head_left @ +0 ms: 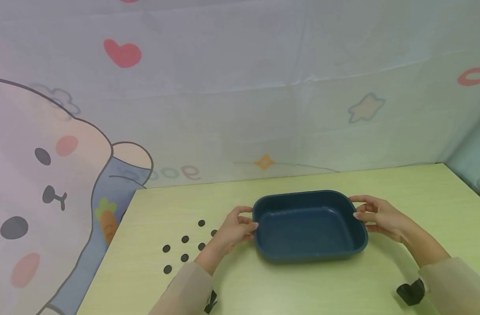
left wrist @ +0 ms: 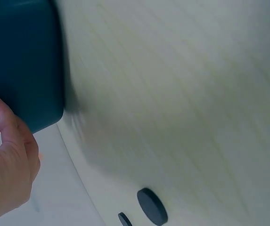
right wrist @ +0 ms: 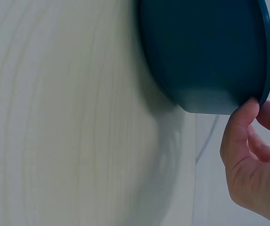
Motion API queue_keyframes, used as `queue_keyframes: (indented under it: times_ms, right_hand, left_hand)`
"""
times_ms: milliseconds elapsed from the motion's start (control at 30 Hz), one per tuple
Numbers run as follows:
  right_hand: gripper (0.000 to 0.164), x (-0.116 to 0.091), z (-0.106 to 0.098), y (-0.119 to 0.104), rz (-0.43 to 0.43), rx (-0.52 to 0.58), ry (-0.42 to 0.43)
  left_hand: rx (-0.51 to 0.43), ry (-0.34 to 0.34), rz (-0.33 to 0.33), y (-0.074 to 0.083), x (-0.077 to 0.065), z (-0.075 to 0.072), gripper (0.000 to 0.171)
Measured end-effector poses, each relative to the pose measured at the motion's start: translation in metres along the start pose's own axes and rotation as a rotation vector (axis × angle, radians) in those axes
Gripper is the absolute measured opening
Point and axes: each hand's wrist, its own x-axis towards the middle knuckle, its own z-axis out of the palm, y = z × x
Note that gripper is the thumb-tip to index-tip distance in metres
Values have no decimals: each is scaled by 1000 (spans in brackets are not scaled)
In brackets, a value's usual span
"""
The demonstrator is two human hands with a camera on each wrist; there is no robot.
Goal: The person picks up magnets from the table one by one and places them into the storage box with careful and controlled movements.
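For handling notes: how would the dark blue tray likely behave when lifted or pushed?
The dark blue tray is probably stiff, its rim unbent between the left hand and right hand. Its broad, flat floor suggests little tipping. Faint sheen hints at some slipperiness.

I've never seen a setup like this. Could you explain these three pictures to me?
There is no machine arm here: the work is done by a person's bare left hand and right hand. The widest picture comes from a camera worn on the head, looking forward and down. The other two come from a camera on each wrist, so each shows one hand close up, at a tilted angle.

Both hands hold a dark blue tray, one at each short end, pinching its rim. Nothing shows inside it. I can't tell for sure whether it touches the table. Several small black discs lie on the table, to the left of the tray. Behind hangs a cloth printed with cartoon pictures.
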Motion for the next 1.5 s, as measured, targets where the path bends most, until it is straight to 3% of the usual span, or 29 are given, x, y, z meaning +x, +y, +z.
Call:
queue_keyframes:
  times_ms: [67,300,633,1000,1500]
  right_hand:
    - [39,-1,0,1,-4,5,-5]
    - [37,-4,0,3,-21,14,-32]
    - [34,-10,3,5,-56,58,-94]
    - [36,-18,5,11,-73,160,-216]
    - [37,-32,9,13,-20,203,-298]
  left_hand:
    - [4,3,2,5,-5,1,49]
    - [31,21,24,-3,-5,2,49]
    - [18,-1,36,-3,-15,1,48]
    - [-11,-21,32,-6,-27,3,47]
    - [-9,-30,19,-10,-42,6,49]
